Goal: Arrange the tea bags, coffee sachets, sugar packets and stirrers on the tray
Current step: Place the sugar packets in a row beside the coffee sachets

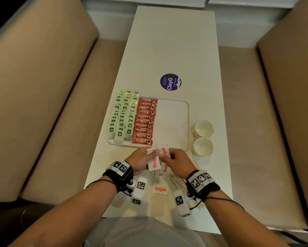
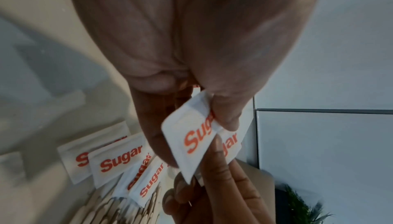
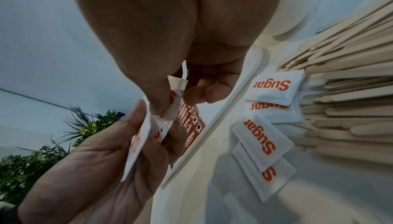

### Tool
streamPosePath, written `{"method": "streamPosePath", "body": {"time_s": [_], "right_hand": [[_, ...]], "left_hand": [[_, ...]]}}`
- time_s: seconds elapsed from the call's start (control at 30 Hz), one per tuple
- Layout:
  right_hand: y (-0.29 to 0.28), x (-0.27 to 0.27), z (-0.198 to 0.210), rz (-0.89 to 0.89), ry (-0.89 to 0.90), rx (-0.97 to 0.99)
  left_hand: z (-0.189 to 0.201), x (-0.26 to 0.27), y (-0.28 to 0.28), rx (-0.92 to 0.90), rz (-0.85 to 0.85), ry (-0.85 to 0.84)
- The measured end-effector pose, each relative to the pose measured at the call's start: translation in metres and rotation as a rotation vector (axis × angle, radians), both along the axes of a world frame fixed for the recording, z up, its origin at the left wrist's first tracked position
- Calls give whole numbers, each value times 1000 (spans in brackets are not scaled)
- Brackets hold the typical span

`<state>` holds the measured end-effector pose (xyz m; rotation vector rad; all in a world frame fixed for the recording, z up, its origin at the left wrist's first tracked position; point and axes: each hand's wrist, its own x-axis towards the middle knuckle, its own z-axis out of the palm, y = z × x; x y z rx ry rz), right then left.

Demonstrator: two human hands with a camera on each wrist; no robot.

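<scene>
Both hands met just short of the near rim of the white tray (image 1: 186,111), at about 6 o'clock from its centre. The left hand (image 1: 140,160) pinched a small fan of white sugar packets (image 2: 191,136) between thumb and fingers. The right hand (image 1: 178,162) pinched the same fan from the opposite side, its thumb (image 3: 157,96) pressed on a packet edge. Neither hand was open.

More loose sugar packets (image 3: 258,136) lay overlapped on the white table (image 1: 176,41) below the hands. One sugar packet (image 1: 159,189) lay apart at 6 o'clock from them. Wooden stirrers (image 3: 351,93) lay heaped at 4 o'clock, not yet on the tray. On the tray, green-tagged tea bags (image 1: 123,114) filled the 9 o'clock side. Red Nescafé coffee sachets (image 1: 146,120) formed one column just beside them. The 3 o'clock half of the tray was bare.

Handling judgement:
- The packets appeared light, thin and flexible, with loose contents that would shift.
- The smooth paper would probably let stacked packets slide over one another.
- A pinch across the flat faces near a sealed edge would likely hold best.
- Heavy squeezing could crease or split a seam.

Two white cups (image 1: 203,128) stood well clear at 3 o'clock of the tray.
</scene>
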<state>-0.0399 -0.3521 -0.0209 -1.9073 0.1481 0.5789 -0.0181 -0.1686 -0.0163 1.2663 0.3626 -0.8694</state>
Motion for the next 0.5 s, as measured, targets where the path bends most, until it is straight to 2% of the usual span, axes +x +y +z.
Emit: {"method": "streamPosePath", "body": {"time_s": [0.2, 0.33, 0.5], "right_hand": [[1, 3, 2, -66, -2, 12], [-1, 6, 0, -123, -14, 18], [-5, 8, 7, -83, -48, -1]], "left_hand": [[4, -2, -2, -63, 101, 7], [12, -1, 0, -28, 61, 11], [17, 3, 5, -24, 52, 10]]}}
